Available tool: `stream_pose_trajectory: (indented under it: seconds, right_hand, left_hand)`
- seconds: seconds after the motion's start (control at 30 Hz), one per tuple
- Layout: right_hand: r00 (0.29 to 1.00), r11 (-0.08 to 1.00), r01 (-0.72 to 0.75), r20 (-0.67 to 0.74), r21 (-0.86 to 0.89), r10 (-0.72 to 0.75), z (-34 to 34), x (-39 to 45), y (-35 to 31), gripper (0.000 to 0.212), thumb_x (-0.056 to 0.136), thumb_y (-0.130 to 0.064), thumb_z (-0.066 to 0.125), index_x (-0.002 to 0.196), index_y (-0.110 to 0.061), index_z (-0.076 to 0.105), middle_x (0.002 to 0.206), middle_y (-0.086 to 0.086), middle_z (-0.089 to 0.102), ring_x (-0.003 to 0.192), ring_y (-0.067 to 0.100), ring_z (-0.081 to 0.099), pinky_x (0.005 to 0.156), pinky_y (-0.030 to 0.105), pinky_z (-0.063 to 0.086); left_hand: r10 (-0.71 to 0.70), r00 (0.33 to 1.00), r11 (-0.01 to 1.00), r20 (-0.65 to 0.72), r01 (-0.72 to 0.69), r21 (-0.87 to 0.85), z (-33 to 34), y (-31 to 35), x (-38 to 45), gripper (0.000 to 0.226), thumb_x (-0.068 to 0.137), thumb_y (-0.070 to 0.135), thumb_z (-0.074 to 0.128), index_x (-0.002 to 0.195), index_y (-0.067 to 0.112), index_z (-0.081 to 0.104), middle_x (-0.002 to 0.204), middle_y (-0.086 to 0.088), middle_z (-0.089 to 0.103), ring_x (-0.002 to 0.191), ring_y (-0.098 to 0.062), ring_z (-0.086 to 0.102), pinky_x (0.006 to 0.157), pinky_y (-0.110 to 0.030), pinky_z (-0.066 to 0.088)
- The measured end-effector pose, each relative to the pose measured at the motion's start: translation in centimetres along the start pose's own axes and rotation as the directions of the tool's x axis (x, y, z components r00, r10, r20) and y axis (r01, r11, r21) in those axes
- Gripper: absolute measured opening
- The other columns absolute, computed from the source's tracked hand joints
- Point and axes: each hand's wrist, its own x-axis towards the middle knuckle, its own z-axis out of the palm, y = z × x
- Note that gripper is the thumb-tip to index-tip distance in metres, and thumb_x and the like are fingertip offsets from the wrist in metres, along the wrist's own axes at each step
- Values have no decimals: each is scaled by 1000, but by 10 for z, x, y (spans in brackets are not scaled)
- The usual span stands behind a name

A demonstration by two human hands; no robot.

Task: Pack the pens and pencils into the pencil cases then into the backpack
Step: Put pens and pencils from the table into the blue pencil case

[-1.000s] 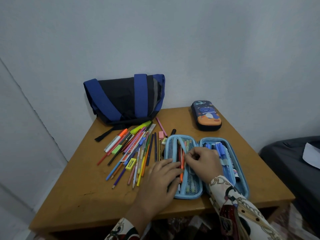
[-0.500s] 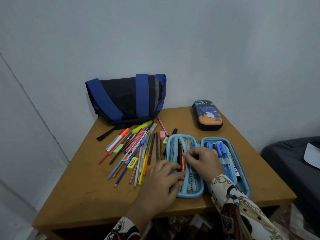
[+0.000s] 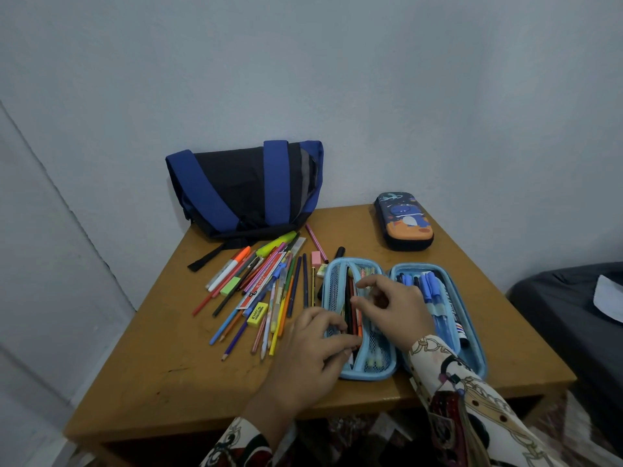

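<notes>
I see the open case (image 3: 404,318) lying flat near the front edge of the table (image 3: 161,375), its two light-blue halves side by side. My left hand (image 3: 312,348) rests on the near end of the left half, fingers curled over the mesh pocket and pressing on the lower ends of the dark and orange pencils (image 3: 352,311) that lie in it; whether it truly pinches them I cannot tell. My right hand (image 3: 394,306) hovers over the middle of the case, fingers loosely bent, the index and thumb tips touching the pencils and the mesh; a firm grip is not clear. The right half holds blue pens (image 3: 429,288) and a marker (image 3: 455,323) under an elastic band. Left of the case a loose pile (image 3: 269,291) of pencils, pens, highlighters and erasers is spread on the table, just beside the case. The backpack (image 3: 246,187), blue and black, leans against the wall at the table's far left. A second case (image 3: 403,225), closed, sits at the far right, well apart from the open one.
</notes>
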Motion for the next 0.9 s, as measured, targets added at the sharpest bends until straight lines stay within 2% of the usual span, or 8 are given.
stream_pose_trajectory:
  seconds: [0.17, 0.27, 0.5, 0.6, 0.67, 0.73, 0.8, 0.9]
  right_hand:
    - [1000, 1000, -8, 29, -9, 9, 0, -2, -1, 22, 83, -23, 67, 97, -38, 59, 67, -11, 62, 67, 2, 58, 97, 37, 38]
    - [1000, 997, 3, 14, 81, -4, 1, -2, 1, 27, 82, -16, 64, 92, -40, 59, 62, -13, 60, 62, 5, 59, 87, 43, 49]
    - [1000, 988, -3, 16, 155, 0, 1, -2, 2, 28, 87, -10, 61, 91, -37, 54, 65, -6, 59, 55, 4, 54, 55, 16, 43]
    - [999, 985, -35, 33, 167, 30, 0, -3, 2, 24, 87, -11, 60, 89, -35, 53, 68, -2, 61, 53, 6, 55, 57, 26, 49]
    - [998, 984, -54, 37, 169, 48, -1, -3, 1, 23, 87, -13, 59, 88, -35, 52, 69, -1, 62, 53, 8, 56, 60, 36, 53]
    - [998, 983, -65, 34, 174, 60, -1, -4, 0, 22, 86, -13, 59, 88, -35, 52, 69, -1, 62, 54, 10, 58, 61, 40, 54]
    - [997, 983, -73, 32, 168, 68, -2, -4, 0, 23, 85, -14, 59, 88, -35, 52, 68, -3, 61, 55, 10, 58, 62, 40, 54]
    - [997, 985, -78, 34, 152, 74, -3, -5, -1, 23, 84, -14, 60, 89, -35, 52, 66, -6, 60, 58, 7, 58, 63, 36, 53]
  left_hand:
    - [-17, 998, 1000, 54, 16, 8, -3, 5, 1, 18, 95, 32, 51, 108, 30, 64, 109, 18, 53, 112, -8, 44, 88, -38, 47]
    - [-15, 998, 1000, 65, 14, 17, -2, 7, 1, 18, 96, 31, 49, 107, 29, 63, 109, 19, 53, 113, -5, 43, 89, -38, 47]
    - [-24, 992, 996, 122, 34, -79, -4, 3, 2, 28, 98, 31, 44, 117, 32, 65, 117, 24, 56, 122, 1, 40, 99, -33, 37]
    - [-176, 984, 951, -11, 167, -259, -8, 7, 12, 26, 99, 26, 44, 116, 33, 63, 112, 23, 57, 116, 1, 48, 96, -20, 40]
    - [-353, 919, 912, -177, 295, -284, -11, 6, 28, 24, 99, 16, 47, 111, 29, 64, 103, 21, 54, 105, 3, 51, 89, -16, 42]
    - [-491, 843, 868, -221, 455, -198, -14, -4, 51, 26, 98, 11, 48, 112, 24, 66, 101, 19, 51, 102, 0, 49, 91, -22, 44]
    - [-557, 818, 829, -142, 557, -42, -14, -21, 71, 30, 99, 15, 47, 121, 23, 64, 112, 12, 54, 113, -10, 44, 99, -31, 41]
    - [-548, 836, 807, 22, 522, 277, -6, -45, 90, 34, 101, 27, 42, 132, 28, 57, 134, -1, 51, 125, -23, 35, 104, -41, 35]
